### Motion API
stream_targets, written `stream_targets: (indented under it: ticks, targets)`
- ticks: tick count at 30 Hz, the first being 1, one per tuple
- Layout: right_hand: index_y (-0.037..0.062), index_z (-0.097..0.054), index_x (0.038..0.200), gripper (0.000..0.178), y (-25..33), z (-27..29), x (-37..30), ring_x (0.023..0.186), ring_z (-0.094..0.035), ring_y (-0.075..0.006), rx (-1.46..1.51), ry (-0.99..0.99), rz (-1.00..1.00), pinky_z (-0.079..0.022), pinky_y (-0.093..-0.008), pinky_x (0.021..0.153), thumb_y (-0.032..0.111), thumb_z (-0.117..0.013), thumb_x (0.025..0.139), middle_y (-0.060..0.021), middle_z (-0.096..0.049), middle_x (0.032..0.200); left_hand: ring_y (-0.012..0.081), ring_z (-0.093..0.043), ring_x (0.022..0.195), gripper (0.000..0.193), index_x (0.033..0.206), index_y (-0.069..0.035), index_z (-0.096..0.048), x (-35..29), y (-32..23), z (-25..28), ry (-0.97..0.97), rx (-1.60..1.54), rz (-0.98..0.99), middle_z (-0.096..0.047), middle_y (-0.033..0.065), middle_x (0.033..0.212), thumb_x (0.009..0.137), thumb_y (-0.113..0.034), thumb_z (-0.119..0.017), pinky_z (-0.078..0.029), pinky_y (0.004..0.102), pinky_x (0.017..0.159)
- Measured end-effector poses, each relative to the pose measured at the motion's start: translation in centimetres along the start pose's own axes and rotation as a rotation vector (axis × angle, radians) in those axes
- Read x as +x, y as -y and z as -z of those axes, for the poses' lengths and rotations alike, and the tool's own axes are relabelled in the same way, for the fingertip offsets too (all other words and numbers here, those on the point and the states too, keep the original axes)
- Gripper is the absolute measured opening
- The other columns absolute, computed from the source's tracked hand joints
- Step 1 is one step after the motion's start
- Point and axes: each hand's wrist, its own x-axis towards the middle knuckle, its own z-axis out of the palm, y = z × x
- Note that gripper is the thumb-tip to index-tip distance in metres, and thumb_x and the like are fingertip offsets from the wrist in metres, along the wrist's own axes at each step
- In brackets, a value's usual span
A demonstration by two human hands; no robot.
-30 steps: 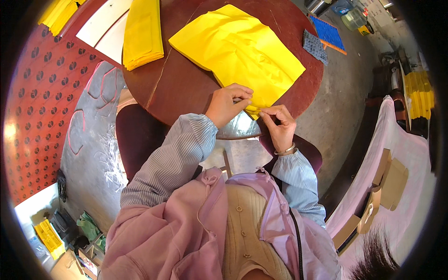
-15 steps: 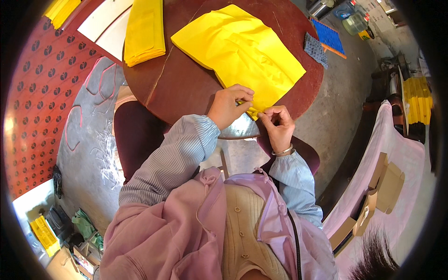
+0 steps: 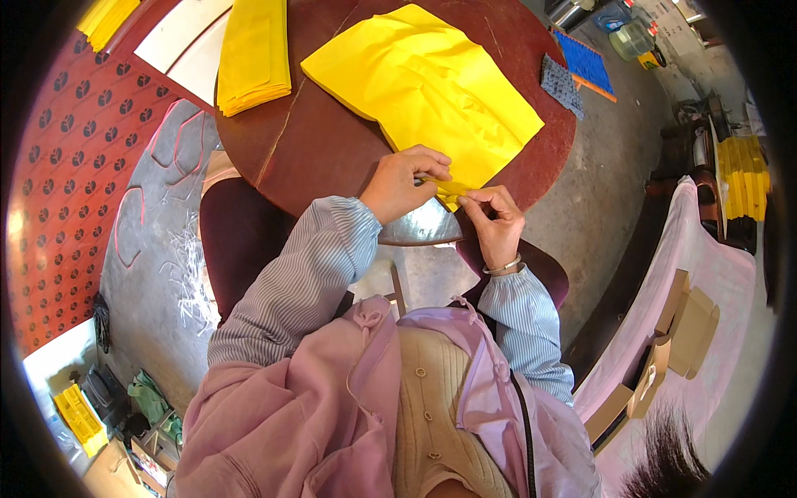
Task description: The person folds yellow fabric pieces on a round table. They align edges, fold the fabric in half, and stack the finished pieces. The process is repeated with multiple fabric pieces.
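Observation:
A large yellow fabric bag (image 3: 423, 91), creased and lying loosely, covers the middle of the round dark-red table (image 3: 332, 153). Its near corner reaches the table's front edge, where both hands pinch it. My left hand (image 3: 405, 181) grips a small gathered fold of the yellow fabric between thumb and fingers. Close beside it, my right hand (image 3: 496, 222) pinches the same corner with thumb and forefinger. The exact shape of the piece between the fingertips is partly hidden by them.
A folded yellow stack (image 3: 253, 62) lies on the table's left side. At its right edge sit a grey textured cloth (image 3: 562, 85) and a blue-orange rack (image 3: 585, 65). Open cardboard boxes (image 3: 664, 357) rest on a pink-covered seat (image 3: 714, 274) at right. White string (image 3: 193, 274) is strewn on the floor.
My left hand has shifted slightly left, and more of the yellow fold now shows stretched between the two hands. My right hand stays almost in place.

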Motion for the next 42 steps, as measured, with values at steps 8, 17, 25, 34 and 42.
stream_targets:
  ticks: [8, 17, 25, 34, 42]
  targets:
    - [-0.0003, -0.078, 0.096, 0.011, -0.4, -0.1, 0.0, 0.076, -0.063, -0.0091, 0.003, -0.009, 0.009, -0.049, -0.0241, 0.067, -0.001, -0.086, 0.088, -0.0034, -0.069, 0.090, 0.0227, -0.075, 0.110, 0.020, 0.109, 0.001, -0.079, -0.1, -0.1, -0.5, -0.049, 0.034, -0.042, -0.075, 0.0128, 0.128, 0.089, -0.003, -0.077, -0.059, 0.0323, 0.101]
    - [0.0016, -0.081, 0.102, 0.014, 0.1, 0.2, -0.3, 0.079, -0.064, -0.0090, 0.002, 0.012, 0.076, -0.050, -0.0237, 0.068, -0.002, -0.084, 0.089, -0.0039, -0.070, 0.096, 0.0201, -0.075, 0.109, 0.015, 0.108, 0.004, -0.078, 0.3, 0.0, -0.6, -0.067, -0.029, 0.055, -0.076, 0.0122, 0.127, 0.094, -0.004, -0.077, -0.061, 0.0299, 0.096]
    - [0.0003, -0.081, 0.104, 0.014, 0.2, 0.1, -0.1, 0.077, -0.065, -0.0107, -0.038, 0.017, 0.086, -0.050, -0.0244, 0.067, -0.001, -0.083, 0.091, -0.0063, -0.072, 0.095, 0.0197, -0.075, 0.110, 0.015, 0.109, 0.005, -0.078, 0.3, 0.1, -0.5, -0.040, -0.049, 0.047, -0.075, 0.0118, 0.130, 0.096, -0.002, -0.075, -0.061, 0.0301, 0.098]
    - [-0.0010, -0.079, 0.097, 0.010, -0.2, -0.1, -0.2, 0.074, -0.063, -0.0081, 0.007, -0.011, 0.022, -0.049, -0.0234, 0.065, -0.001, -0.085, 0.089, -0.0040, -0.070, 0.091, 0.0237, -0.076, 0.109, 0.017, 0.106, 0.001, -0.079, -0.1, 0.2, -0.1, -0.025, 0.086, -0.082, -0.074, 0.0117, 0.130, 0.090, -0.002, -0.078, -0.061, 0.0325, 0.097]
    - [0.0004, -0.079, 0.102, 0.016, -0.1, 0.1, -0.3, 0.074, -0.063, -0.0085, 0.001, -0.009, 0.089, -0.050, -0.0235, 0.065, -0.002, -0.086, 0.087, -0.0038, -0.069, 0.092, 0.0218, -0.075, 0.110, 0.014, 0.106, 0.001, -0.079, 0.1, -0.2, -0.8, -0.077, -0.008, 0.015, -0.075, 0.0130, 0.127, 0.093, -0.005, -0.078, -0.061, 0.0306, 0.096]
